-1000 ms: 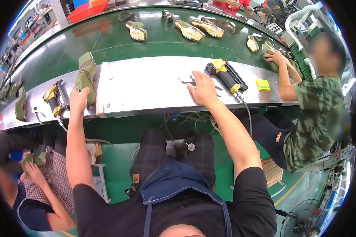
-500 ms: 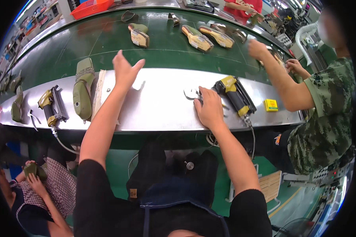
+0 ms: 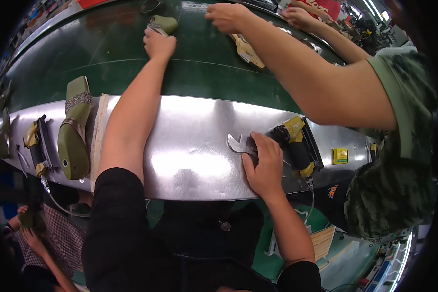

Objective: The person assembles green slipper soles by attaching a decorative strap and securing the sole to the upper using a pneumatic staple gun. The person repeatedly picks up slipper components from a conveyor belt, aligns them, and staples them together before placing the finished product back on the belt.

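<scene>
Across green belt [image 3: 131,44], steel ledge [image 3: 190,146] (shiny)

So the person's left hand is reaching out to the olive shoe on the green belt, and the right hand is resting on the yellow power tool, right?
Not quite. In the head view the right hand rests on the curved metal tool, beside the yellow power tool. The left hand does reach the olive shoe on the green belt.
</scene>
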A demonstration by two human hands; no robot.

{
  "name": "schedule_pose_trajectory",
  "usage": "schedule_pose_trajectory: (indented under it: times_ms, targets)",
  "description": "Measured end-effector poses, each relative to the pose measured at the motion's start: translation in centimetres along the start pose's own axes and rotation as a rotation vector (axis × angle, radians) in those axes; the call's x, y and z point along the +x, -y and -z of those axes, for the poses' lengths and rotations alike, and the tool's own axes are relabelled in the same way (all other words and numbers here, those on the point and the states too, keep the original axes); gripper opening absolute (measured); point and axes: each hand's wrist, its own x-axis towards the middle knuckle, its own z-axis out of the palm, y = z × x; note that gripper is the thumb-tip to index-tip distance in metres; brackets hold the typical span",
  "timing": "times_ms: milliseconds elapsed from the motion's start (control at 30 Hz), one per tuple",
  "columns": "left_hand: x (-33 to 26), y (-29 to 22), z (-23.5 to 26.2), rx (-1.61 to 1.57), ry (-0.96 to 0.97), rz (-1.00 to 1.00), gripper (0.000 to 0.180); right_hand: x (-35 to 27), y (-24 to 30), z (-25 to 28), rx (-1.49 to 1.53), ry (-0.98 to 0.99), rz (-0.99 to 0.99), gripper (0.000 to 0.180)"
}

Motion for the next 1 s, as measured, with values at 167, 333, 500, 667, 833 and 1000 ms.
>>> schedule_pose_trajectory:
  times_ms: [167,333,500,667,833,1000]
  targets:
    - [1.9,1.8,4.2,-1.063,0.061,0.434,0.036,-0.1,-0.6,0.9,0.013,-0.001,-0.018,0.058]
    - [2.6,1.6,9.8,-1.135,0.205,0.177,0.034,0.2,-0.3,1.3,0.053,-0.015,-0.051,0.056]
    - [2.5,2.3,11.0,-1.060,0.911,0.099,0.038,0.5,0.8,1.6,0.043,-0.012,-0.039,0.056]
    - [-3.1,-5.4,8.4,-0.420,1.422,-0.227,0.043,1.2,1.2,1.4,0.011,0.019,-0.057,0.057]
    - [1.9,-6.4,6.0,-0.393,1.395,-0.176,0.048,3.1,1.3,-0.1,0.005,0.025,-0.066,0.057]
    - [16.6,3.7,-4.3,-0.139,0.375,-0.439,0.062,6.6,1.0,-2.3,-0.062,0.116,-0.095,0.057]
